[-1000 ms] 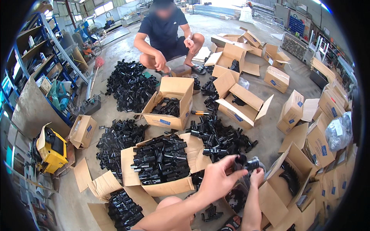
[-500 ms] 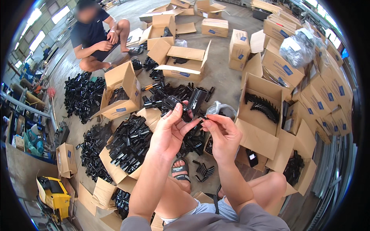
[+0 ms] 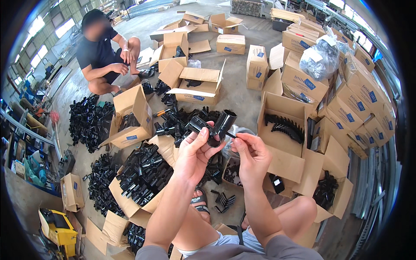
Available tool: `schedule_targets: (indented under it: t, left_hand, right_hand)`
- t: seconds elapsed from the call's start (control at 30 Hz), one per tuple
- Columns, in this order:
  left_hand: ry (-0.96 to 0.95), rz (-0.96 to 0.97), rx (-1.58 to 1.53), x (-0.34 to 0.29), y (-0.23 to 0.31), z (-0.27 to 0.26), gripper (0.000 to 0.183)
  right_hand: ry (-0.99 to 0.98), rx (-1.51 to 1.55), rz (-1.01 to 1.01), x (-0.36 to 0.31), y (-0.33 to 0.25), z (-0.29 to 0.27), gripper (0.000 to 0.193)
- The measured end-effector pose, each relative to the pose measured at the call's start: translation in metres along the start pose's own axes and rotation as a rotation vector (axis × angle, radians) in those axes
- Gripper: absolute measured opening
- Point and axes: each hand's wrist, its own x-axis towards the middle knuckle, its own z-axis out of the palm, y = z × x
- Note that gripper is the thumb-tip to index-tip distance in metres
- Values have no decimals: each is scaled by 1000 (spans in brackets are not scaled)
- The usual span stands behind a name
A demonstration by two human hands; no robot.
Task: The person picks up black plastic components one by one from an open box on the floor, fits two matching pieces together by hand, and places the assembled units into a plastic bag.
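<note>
My left hand (image 3: 190, 154) is closed around a black, glossy pipe fitting (image 3: 225, 122) with tubular arms, one of them open-ended and tilted up to the right. Between the thumb and fingertips of my right hand (image 3: 252, 156) is a thin black rod-like piece (image 3: 231, 135); its tip meets the fitting's right side, and I cannot tell whether it goes in. Beyond my hands lies a heap of similar black fittings (image 3: 171, 115). A carton (image 3: 119, 193) full of them stands left of my forearm. Several small black pieces (image 3: 224, 201) lie on the floor near my sandal.
An open carton (image 3: 277, 162) at right holds a curved row of black parts (image 3: 284, 125). Stacked cartons (image 3: 351, 104) line the right side. At the far left a person (image 3: 102, 52) squats beside another heap (image 3: 89, 121). A yellow case (image 3: 60, 229) stands at lower left.
The fitting has been turned and raised slightly, its open end now facing up to the right. Both hands keep their hold. The surroundings have shifted a little left in view.
</note>
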Motion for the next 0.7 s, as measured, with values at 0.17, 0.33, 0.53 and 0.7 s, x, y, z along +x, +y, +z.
schedule_targets:
  t: [0.17, 0.33, 0.53, 0.7]
  left_hand:
    - [12, 39, 79, -3, 0, -6, 33]
    - [-24, 77, 213, -5, 2, -4, 35]
    - [-158, 309, 431, -14, -3, -2, 46]
    - [-216, 366, 518, -21, -7, 1, 48]
  right_hand:
    - [-22, -10, -1, 0, 2, -1, 14]
    - [-49, 48, -11, -4, 13, 3, 14]
    - [-70, 417, 173, -4, 29, -10, 13]
    - [-116, 624, 282, -11, 32, -17, 18]
